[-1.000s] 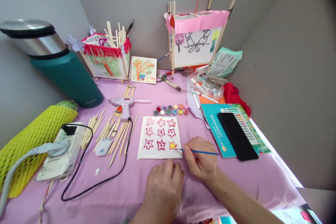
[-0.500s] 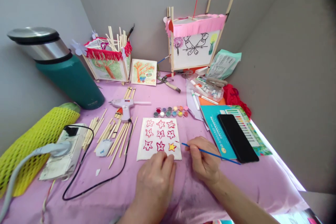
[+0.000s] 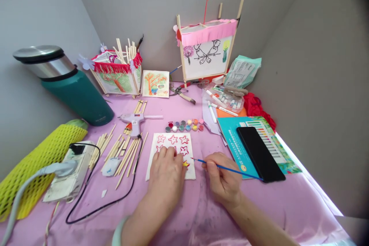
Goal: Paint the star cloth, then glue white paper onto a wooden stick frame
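A white square panel (image 3: pixel 188 140) with rows of red-outlined stars lies on the table; a star at its lower right is filled yellow. My left hand (image 3: pixel 166 177) rests over the panel's lower middle, fingers lying on it and covering several stars. It holds nothing that I can see. Between thumb and fingers, my right hand (image 3: pixel 223 177) grips a thin blue paintbrush (image 3: pixel 239 172) just right of the panel. The brush's tip points left, close to the panel's right edge. Small paint pots (image 3: pixel 188 127) in two rows stand behind the panel.
A glue gun (image 3: pixel 135 122) with a black cord and wooden sticks (image 3: pixel 128 157) lie left of the panel. Beyond them are a power strip (image 3: pixel 69 173) and a teal bottle (image 3: pixel 77 94). At right, a black phone (image 3: pixel 259 153) lies on a blue booklet (image 3: pixel 230 134).
My left hand has moved up and left from the panel's lower edge onto the stars, its fingers reaching further out. My right hand still holds the paintbrush near the same place. The view has shifted slightly.
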{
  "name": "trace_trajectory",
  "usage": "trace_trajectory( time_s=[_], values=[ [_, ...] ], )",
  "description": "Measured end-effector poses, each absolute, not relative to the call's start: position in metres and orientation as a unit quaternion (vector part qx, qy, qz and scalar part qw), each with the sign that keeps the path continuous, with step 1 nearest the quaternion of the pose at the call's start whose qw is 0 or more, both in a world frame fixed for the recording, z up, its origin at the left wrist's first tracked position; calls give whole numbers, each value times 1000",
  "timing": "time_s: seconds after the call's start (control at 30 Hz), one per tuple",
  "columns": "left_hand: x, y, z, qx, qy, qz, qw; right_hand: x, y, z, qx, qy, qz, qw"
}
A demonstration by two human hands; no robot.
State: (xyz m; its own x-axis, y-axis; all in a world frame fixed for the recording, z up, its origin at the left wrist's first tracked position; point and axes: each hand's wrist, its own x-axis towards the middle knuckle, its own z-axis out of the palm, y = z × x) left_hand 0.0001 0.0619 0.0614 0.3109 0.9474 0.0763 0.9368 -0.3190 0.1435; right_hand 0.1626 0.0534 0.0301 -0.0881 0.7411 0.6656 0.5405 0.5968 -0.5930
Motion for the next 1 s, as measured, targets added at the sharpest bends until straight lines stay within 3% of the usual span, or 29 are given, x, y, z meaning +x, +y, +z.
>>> trace_trajectory(
  time_s=[0.53,1.0],
  values=[
    [3,65,54,817,569,83,41,164,54,30,-427,-733,83,522],
    [-4,35,33,821,542,168,55,163,52,27,-457,-702,110,536]
  ],
)
